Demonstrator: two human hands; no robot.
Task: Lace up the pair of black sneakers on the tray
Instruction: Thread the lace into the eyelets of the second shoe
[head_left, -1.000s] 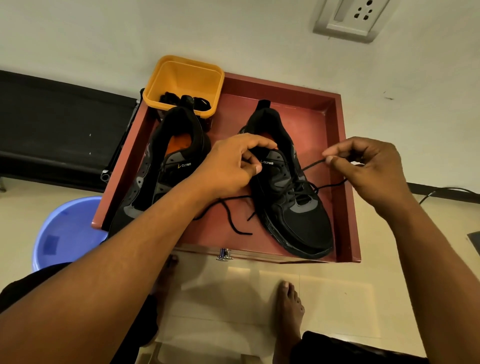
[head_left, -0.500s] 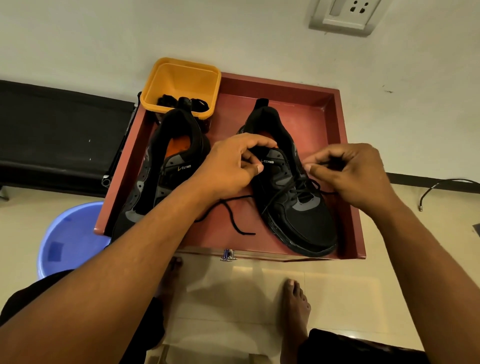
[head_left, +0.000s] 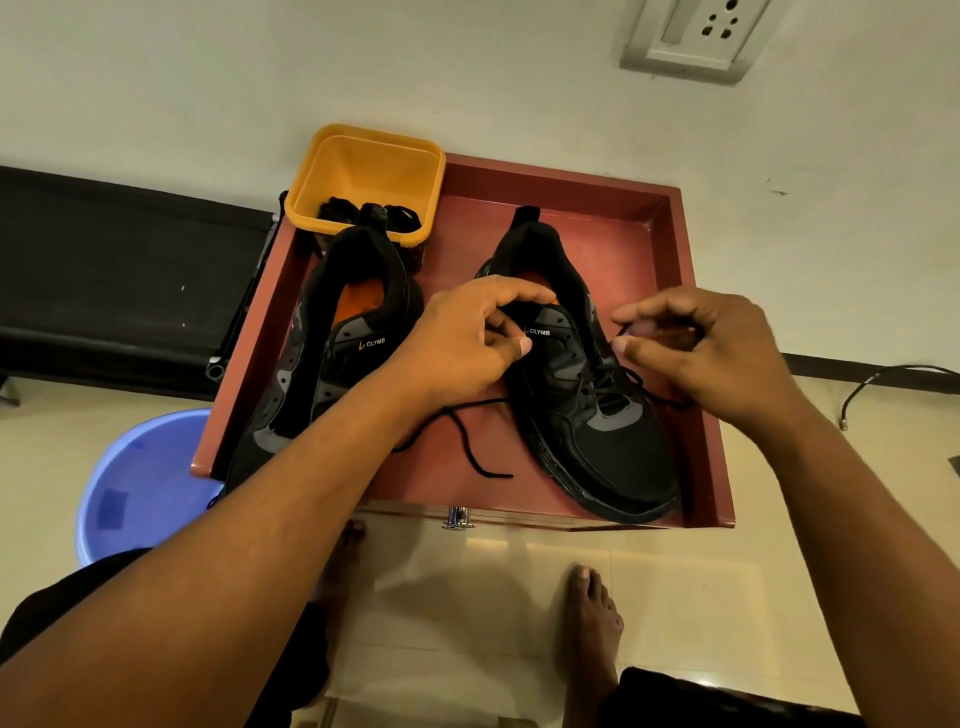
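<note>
**Trainee:** Where does the work stand, largest item first?

**Instructor:** The tray (head_left: 675, 249) holds both shoes. The sneaker in work (head_left: 597, 431) lies on the 3 o'clock half. The second sneaker (head_left: 317, 374) lies at 9 o'clock and shows no lace. The left hand (head_left: 457, 348) curls its fingers on the tongue of the sneaker in work and steadies it. The right hand (head_left: 711, 358) pinches the lace (head_left: 466, 444) between thumb and forefinger, just beside the upper eyelets. Only the lower rows look threaded, so the task is judged under half done.

**Trainee:** How should the person carry out this step?

**Instructor:** Hold the tongue flat, present the lace tip square to the next free eyelet, then draw slack evenly (the other end lies loose on the tray floor at 6 o'clock and could pull through).

**Trainee:** What surrounds the work, and what obstructs it?

**Instructor:** A black bench (head_left: 104, 270) stands at 9 o'clock beyond the tray and a blue bucket (head_left: 135, 488) at 8 o'clock. A yellow tub (head_left: 363, 166) at 11 o'clock holds a dark bundle (head_left: 397, 215), probably the second lace. The tray wall stands near the right hand and limits an outward pull. The left forearm crosses the second sneaker.
</note>
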